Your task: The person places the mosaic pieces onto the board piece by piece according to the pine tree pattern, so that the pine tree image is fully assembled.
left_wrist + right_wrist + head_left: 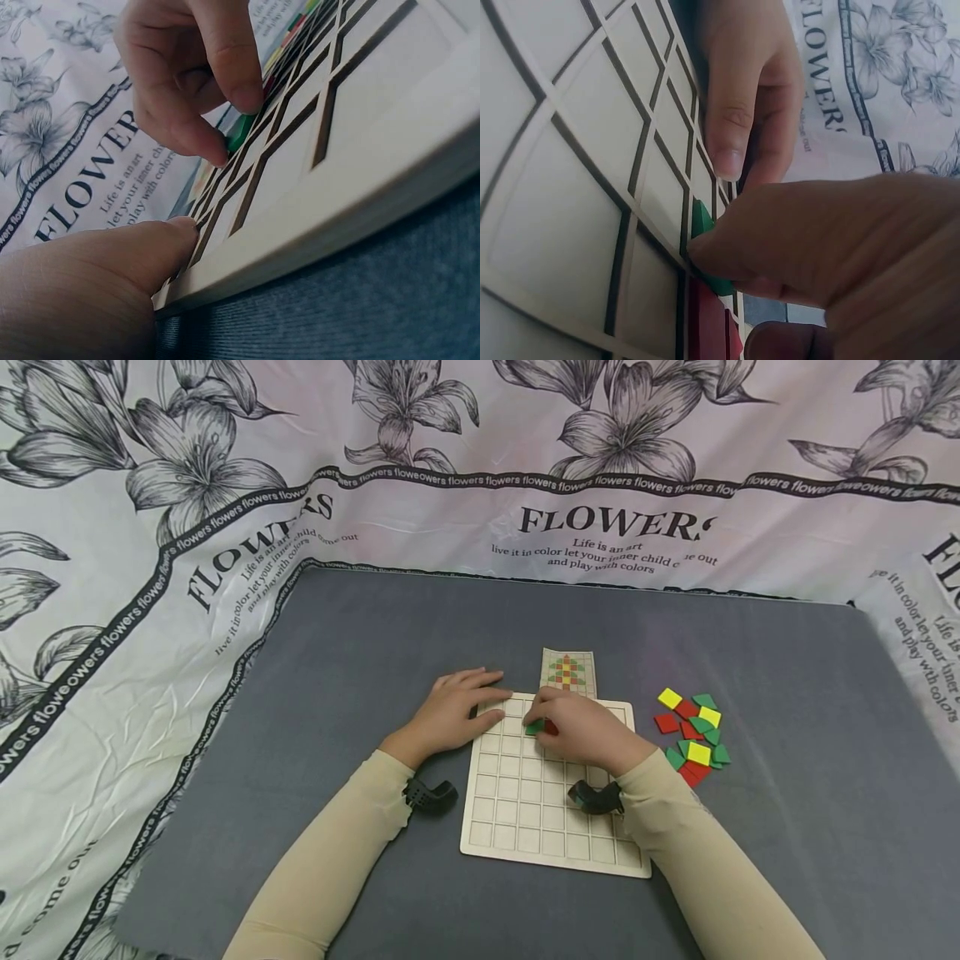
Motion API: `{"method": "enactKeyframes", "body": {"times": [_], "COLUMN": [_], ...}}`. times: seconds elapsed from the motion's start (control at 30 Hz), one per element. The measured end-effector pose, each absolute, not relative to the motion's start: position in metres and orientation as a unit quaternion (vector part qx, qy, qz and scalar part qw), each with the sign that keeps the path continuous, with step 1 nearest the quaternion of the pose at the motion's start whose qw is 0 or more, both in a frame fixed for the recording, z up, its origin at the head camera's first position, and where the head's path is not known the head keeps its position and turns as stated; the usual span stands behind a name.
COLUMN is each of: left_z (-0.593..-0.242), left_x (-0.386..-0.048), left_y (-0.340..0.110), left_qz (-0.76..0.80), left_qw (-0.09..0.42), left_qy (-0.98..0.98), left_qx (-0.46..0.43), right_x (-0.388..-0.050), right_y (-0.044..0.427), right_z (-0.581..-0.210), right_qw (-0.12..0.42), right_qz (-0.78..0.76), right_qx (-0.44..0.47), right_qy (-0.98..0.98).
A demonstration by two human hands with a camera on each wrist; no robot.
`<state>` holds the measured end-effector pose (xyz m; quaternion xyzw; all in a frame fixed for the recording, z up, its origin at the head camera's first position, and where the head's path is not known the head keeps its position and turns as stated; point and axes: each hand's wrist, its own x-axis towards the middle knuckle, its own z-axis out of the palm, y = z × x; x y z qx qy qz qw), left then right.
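A pale wooden grid board (pixel 517 814) lies on the grey table. My right hand (pixel 585 727) is over its upper part, pinching a small green tile (pixel 534 727) between thumb and fingers. In the right wrist view this green piece (pixel 700 219) stands against the grid, beside a red tile (pixel 706 319) set in a neighbouring square. The right fingers partly hide both pieces. My left hand (pixel 457 710) rests at the board's upper left corner, fingers extended, its thumb (pixel 169 240) touching the edge. Behind the board is a card (pixel 567 672) with a coloured tile pattern.
Right of the board lies a loose cluster of red, yellow (pixel 699 754) and green tiles, some overlapping. A white flower-printed cloth (pixel 450 527) rises behind the table and along its left side. Both wrists carry black camera mounts (pixel 431 796).
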<state>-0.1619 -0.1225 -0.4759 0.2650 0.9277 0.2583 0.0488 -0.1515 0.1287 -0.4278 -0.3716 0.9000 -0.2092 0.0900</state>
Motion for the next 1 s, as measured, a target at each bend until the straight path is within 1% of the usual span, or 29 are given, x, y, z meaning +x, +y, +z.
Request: {"method": "enactKeyframes", "body": {"times": [1.0], "left_z": [-0.4741], "left_x": [-0.1607], "left_y": [-0.1231], "left_qz": [0.256], "left_qw": [0.042], "left_qy": [0.927], "left_qx": [0.271], "right_x": [-0.1503], "right_y": [0.1325], "right_z": [-0.4321], "right_qw": [0.079], "right_qz": [-0.223], "right_qx": [-0.373], "right_qy": [0.897]}}
